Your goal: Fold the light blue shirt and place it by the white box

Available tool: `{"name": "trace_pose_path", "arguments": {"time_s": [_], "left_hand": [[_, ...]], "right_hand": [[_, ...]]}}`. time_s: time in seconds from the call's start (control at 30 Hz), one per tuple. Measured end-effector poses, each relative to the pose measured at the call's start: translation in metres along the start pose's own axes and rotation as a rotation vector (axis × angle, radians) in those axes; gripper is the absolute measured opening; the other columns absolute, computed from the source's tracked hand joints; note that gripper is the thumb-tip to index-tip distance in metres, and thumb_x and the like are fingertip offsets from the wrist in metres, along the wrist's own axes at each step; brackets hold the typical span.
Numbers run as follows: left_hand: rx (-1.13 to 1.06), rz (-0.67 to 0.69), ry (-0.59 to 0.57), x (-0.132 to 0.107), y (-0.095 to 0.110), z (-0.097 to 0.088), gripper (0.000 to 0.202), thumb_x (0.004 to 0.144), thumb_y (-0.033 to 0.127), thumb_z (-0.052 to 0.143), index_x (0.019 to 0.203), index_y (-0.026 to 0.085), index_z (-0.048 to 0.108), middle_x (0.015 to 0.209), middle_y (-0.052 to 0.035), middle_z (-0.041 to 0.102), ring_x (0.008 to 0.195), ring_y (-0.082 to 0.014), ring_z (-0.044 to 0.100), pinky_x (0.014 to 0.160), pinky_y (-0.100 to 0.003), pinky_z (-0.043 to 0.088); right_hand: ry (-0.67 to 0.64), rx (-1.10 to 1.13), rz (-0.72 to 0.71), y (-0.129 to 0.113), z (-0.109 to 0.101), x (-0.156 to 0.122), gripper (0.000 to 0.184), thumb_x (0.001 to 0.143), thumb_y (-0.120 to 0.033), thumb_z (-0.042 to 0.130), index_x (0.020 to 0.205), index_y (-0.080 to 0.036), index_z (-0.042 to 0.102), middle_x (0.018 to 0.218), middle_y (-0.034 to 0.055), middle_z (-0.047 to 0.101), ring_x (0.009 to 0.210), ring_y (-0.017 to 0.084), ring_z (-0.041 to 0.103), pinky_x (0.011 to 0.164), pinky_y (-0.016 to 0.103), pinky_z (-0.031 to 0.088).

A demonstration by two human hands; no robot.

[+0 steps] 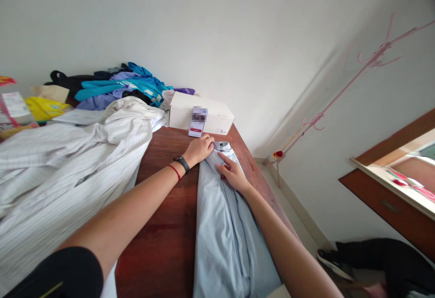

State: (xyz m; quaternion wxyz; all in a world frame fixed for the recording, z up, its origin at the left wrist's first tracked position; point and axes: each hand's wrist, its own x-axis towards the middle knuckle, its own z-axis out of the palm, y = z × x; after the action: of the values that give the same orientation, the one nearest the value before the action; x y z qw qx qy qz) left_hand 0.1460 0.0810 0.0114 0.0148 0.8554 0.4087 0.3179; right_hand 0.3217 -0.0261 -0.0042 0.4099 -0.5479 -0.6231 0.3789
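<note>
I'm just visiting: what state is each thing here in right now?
Light-blue garment: laid lengthwise, creased
Left hand: fingers curled at the garment's far end
Right hand: on the garment, index finger extended
Striped white garment: spread out, rumpled
Clothes pile: heaped loosely
White box: looks closed
Phone: propped upright against the box, screen lit
Coat rack: standing by the wall

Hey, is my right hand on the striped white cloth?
No, the right hand is on the pale blue garment, while the striped white cloth lies off to the left.
</note>
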Motion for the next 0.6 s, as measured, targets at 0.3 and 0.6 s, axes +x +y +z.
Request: {"name": "trace_pose_path", "arguments": {"time_s": [0.3,0.6], "left_hand": [[-0.028,-0.085,0.1,-0.002,0.01,0.005,0.022,0.101,0.023,0.051,0.107,0.022,0.072,0.112,-0.0065,0.063,0.106,-0.0207,0.063,0.081,-0.029,0.052],[-0.015,-0.103,0.12,0.0,0.01,0.008,0.025,0.099,0.024,0.053,0.104,0.02,0.077,0.104,-0.0093,0.062,0.1,-0.0252,0.059,0.087,-0.037,0.051]], "right_hand": [[0.103,0.087,0.169,-0.016,-0.005,0.02,0.057,0.085,-0.037,0.067,0.138,-0.016,0.066,0.075,0.0019,0.067,0.061,0.015,0.057,0.055,0.027,0.052],[0.243,-0.341,-0.032,0.004,-0.013,0.053,0.024,0.081,-0.032,0.071,0.097,-0.019,0.082,0.078,0.0049,0.076,0.073,0.021,0.068,0.07,0.031,0.052]]}}
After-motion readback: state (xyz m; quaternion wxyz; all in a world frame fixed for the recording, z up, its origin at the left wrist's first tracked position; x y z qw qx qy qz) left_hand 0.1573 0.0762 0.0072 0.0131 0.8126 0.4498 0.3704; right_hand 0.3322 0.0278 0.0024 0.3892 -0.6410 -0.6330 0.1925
